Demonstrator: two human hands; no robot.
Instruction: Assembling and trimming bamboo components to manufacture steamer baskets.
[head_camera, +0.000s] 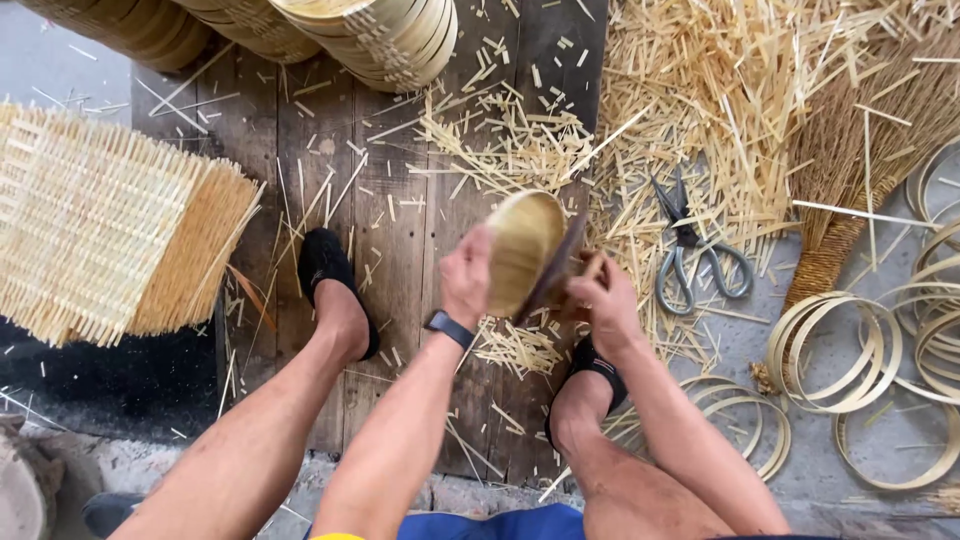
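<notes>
My left hand (466, 274) grips the rim of a small round bamboo basket (522, 248), tilted on its edge above the wooden boards (390, 210). A dark watch sits on that wrist. My right hand (604, 300) is closed on the wooden handle of a broad dark knife (553, 270), whose blade rests against the basket's right edge. Both of my feet in black shoes stand on the boards, one (325, 265) left of the hands and one (590, 365) below the right hand.
Large scissors (690, 250) lie right of the hands among bamboo offcuts (700, 90). Thin bamboo hoops (850, 350) lie at right. A stack of woven mats (100, 230) sits at left, and stacked round baskets (380, 35) at the top.
</notes>
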